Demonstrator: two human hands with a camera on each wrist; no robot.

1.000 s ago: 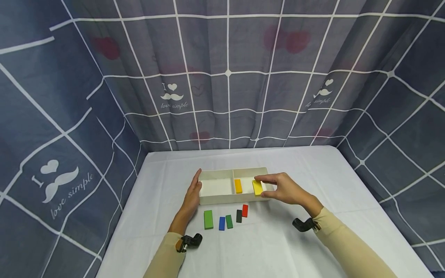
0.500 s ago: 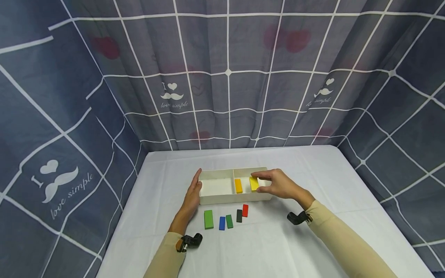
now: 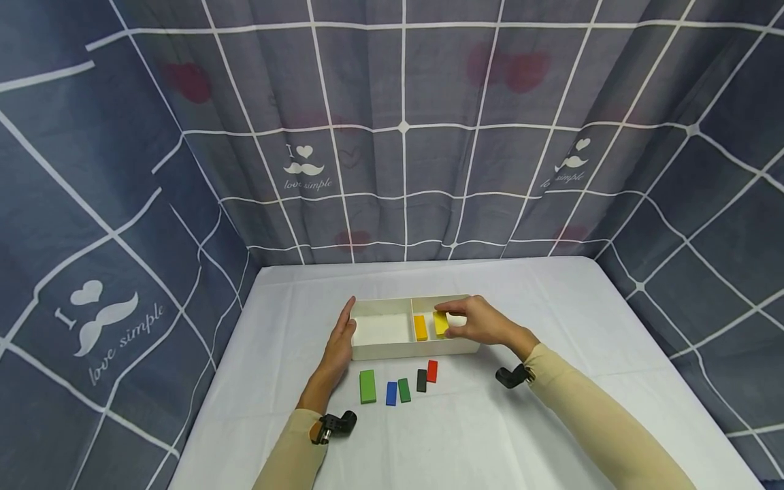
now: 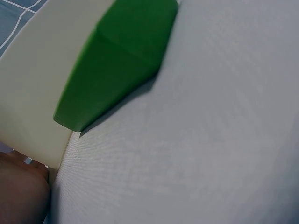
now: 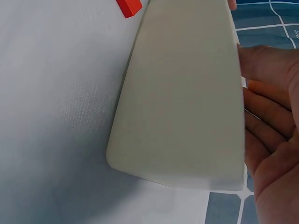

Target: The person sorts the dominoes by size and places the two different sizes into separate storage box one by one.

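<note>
A white two-compartment box (image 3: 392,351) sits mid-table. My left hand (image 3: 340,340) lies flat against its left end, fingers straight. My right hand (image 3: 474,321) reaches over the right compartment and pinches a yellow block (image 3: 440,322), held beside an orange block (image 3: 420,327) that lies inside. In front of the box lie a green block (image 3: 367,386), a blue block (image 3: 390,393), a smaller green block (image 3: 403,390), a black block (image 3: 420,380) and a red block (image 3: 431,371). The left wrist view shows the green block (image 4: 117,60) up close; the right wrist view shows the box wall (image 5: 187,102) and the red block (image 5: 129,6).
A white cloth covers the table (image 3: 551,299). A grey checked curtain (image 3: 404,136) encloses the back and both sides. The box's left compartment (image 3: 381,329) holds nothing.
My right hand has carried the yellow block leftward from the box's right end to over the right compartment, near the orange block. The left hand has stayed put.
</note>
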